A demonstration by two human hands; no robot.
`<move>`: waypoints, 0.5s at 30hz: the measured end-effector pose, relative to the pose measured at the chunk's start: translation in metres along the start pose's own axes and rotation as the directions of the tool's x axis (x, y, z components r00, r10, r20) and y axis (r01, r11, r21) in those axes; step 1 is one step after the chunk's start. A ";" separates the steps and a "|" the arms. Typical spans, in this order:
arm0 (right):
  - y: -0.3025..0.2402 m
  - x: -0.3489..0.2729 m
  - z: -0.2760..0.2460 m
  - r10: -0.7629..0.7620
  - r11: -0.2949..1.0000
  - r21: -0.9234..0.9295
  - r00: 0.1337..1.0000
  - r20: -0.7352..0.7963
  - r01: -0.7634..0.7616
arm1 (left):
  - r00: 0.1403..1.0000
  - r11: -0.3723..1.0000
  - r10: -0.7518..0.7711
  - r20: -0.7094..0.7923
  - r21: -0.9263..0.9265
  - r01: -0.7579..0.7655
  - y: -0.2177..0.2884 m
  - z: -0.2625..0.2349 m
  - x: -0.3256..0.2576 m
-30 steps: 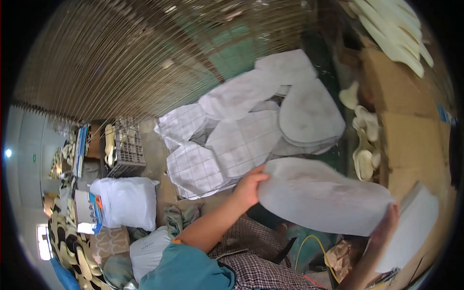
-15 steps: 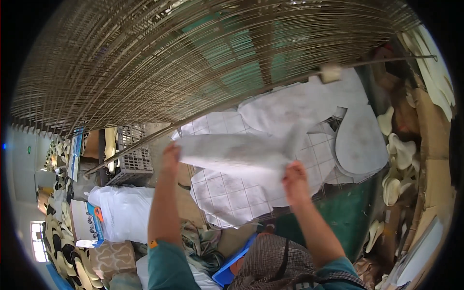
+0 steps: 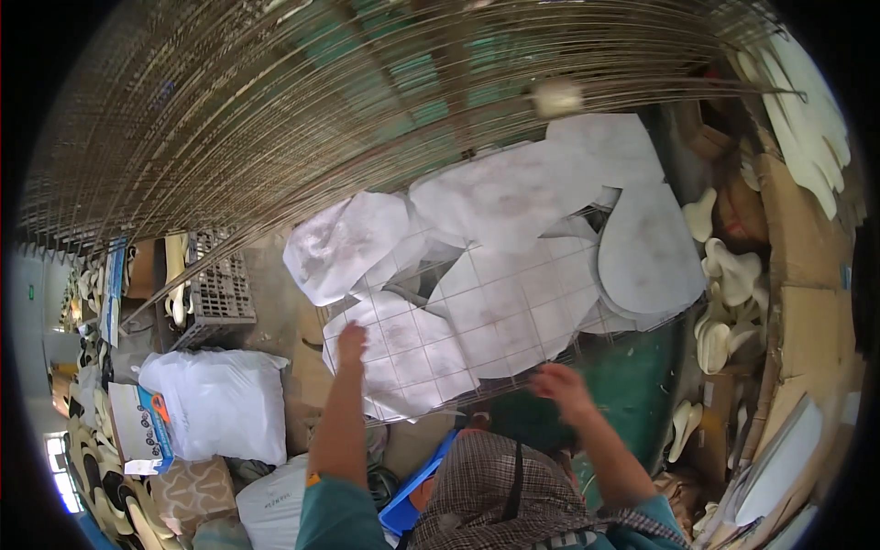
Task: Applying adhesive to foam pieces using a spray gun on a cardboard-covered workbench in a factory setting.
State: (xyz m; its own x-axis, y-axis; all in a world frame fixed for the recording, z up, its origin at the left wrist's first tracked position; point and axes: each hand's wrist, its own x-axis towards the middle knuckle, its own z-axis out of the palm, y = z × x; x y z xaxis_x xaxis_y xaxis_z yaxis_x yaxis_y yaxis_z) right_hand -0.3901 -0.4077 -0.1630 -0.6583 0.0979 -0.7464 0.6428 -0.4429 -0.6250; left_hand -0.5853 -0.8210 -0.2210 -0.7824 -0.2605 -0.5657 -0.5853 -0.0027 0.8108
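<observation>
Several pale, rounded flat sheets lie on a wire-mesh rack in front of me. The far-left sheet (image 3: pixel 346 246) rests on top of the mesh, as do the long far sheet (image 3: pixel 513 192) and the drop-shaped sheet (image 3: pixel 649 252) at the right. Grid wires cross over the near-left sheet (image 3: pixel 403 353) and the middle sheet (image 3: pixel 513 302). My left hand (image 3: pixel 352 345) is over the near-left sheet's left part, empty, its fingers loosely apart and slightly blurred. At the rack's near edge, my right hand (image 3: pixel 561 389) holds nothing, with its fingers loosely spread.
Stacked wire racks (image 3: pixel 302 119) hang tilted above the far side. At left are a grey plastic crate (image 3: pixel 220 284), a stuffed white bag (image 3: pixel 220 399) and a box (image 3: pixel 137 426). A blue bin (image 3: pixel 412 495) is near my body. Pale moulded pieces (image 3: pixel 733 275) and cardboard (image 3: pixel 807 339) line the right.
The sheet I held between both hands is released and now lies on the rack's far left. Both hands have come down nearer to me. The whole view has shifted somewhat.
</observation>
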 end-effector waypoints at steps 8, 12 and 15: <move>0.007 -0.333 -0.387 -0.623 0.765 -0.572 0.116 -0.773 0.296 | 0.825 0.962 -0.165 0.540 0.272 0.014 -0.014 0.302 -0.251; 0.094 -0.473 -0.508 -0.660 0.703 -0.485 -0.223 -0.717 -0.520 | 0.509 0.944 -0.155 0.847 0.279 -0.176 -0.042 0.440 -0.426; 0.148 -0.503 -0.553 -0.530 0.767 -0.333 -0.248 -0.811 -0.549 | 0.157 0.935 -0.099 0.983 0.146 -0.324 -0.068 0.509 -0.554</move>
State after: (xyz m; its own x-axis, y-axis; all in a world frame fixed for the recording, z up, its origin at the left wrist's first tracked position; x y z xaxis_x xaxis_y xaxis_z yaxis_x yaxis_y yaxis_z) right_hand 0.2531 -0.0299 -0.0068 0.1405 0.9332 0.3308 0.9846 -0.0966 -0.1457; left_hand -0.2206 -0.1852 -0.0394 -0.2735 0.9082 -0.3170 -0.3248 0.2230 0.9191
